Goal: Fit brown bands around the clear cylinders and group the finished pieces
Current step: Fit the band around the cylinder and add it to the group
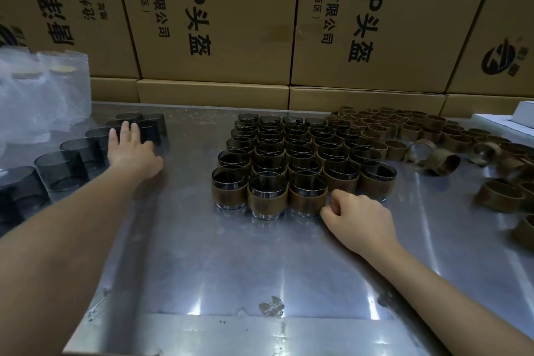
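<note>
- Banded cups (268,196) — clear cylinders already wrapped in brown bands — are packed rim to rim in a block at the middle of the metal table (231,274), rows running back toward the boxes.
- Bare cups (62,172), smoky and without bands, are lined up along the left edge of the table, beside crumpled plastic wrap (43,89).
- Loose brown bands (404,130) are scattered over the right side of the table, some upright, some tipped over.
- The left hand (134,150) is laid flat with fingers straight and slightly spread, the fingertips touching the farthest bare cups.
- The right hand (358,218) is curled into a loose fist just in front of the block, knuckles near the nearest banded cups — nothing is seen held in it.
- Cardboard boxes (219,17) with printed characters are stacked behind the table.
</note>
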A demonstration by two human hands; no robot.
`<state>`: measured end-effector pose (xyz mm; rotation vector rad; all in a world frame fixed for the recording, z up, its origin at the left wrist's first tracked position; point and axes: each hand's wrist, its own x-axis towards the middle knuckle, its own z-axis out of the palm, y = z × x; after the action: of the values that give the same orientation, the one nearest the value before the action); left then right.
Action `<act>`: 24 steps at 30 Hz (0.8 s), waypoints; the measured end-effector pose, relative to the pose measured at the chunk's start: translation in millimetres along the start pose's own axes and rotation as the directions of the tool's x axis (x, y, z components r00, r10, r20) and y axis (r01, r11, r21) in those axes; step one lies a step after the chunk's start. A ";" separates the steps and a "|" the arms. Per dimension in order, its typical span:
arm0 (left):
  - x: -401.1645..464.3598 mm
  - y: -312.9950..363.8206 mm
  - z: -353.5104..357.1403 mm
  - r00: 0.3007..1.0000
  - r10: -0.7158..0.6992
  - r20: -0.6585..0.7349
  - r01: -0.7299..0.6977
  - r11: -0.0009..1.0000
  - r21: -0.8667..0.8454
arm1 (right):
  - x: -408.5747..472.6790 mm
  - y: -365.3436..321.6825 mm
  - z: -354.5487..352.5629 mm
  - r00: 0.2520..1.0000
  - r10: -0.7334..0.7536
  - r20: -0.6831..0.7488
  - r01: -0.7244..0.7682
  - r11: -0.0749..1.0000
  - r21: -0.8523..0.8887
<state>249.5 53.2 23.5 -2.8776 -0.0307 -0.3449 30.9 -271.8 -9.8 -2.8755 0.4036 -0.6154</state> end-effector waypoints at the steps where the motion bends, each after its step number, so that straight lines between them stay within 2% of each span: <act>1: 1.8 -0.9 -0.7 0.999 -0.019 0.026 0.020 0.999 -0.026 | 0.1 -0.2 0.0 1.000 0.001 0.002 -0.001 1.000 0.001; 4: 3.0 -3.7 2.8 0.997 -0.051 0.056 0.057 0.992 -0.114 | 0.3 0.0 0.0 1.000 0.001 -0.002 -0.001 1.000 0.002; 10: -9.4 -1.0 11.1 0.997 0.025 -0.066 -0.039 0.975 -0.218 | 0.3 1.1 1.0 1.000 0.000 -0.008 0.000 1.000 0.012; 17: -53.6 19.4 12.4 0.980 0.052 -0.192 -0.122 0.920 -0.372 | 1.0 2.0 2.1 1.000 -0.003 -0.020 0.003 1.000 0.012; 19: -66.2 23.3 3.5 0.965 -0.007 -0.262 -0.136 0.839 -0.527 | 0.9 1.4 2.0 1.000 -0.002 -0.018 0.003 1.000 0.017; 22: -84.0 25.4 -17.7 0.940 -0.179 -0.291 -0.131 0.598 -0.791 | 0.3 0.8 0.3 1.000 -0.003 -0.014 0.003 1.000 0.029; 24: -96.5 27.5 -30.4 0.909 -0.249 -0.333 -0.184 0.476 -0.860 | -0.4 1.0 -0.8 1.000 -0.009 -0.004 0.009 0.999 0.036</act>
<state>150.0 19.9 23.0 -3.7200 0.2520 -1.3663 30.0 -272.7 -9.5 -2.8437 0.3769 -0.6238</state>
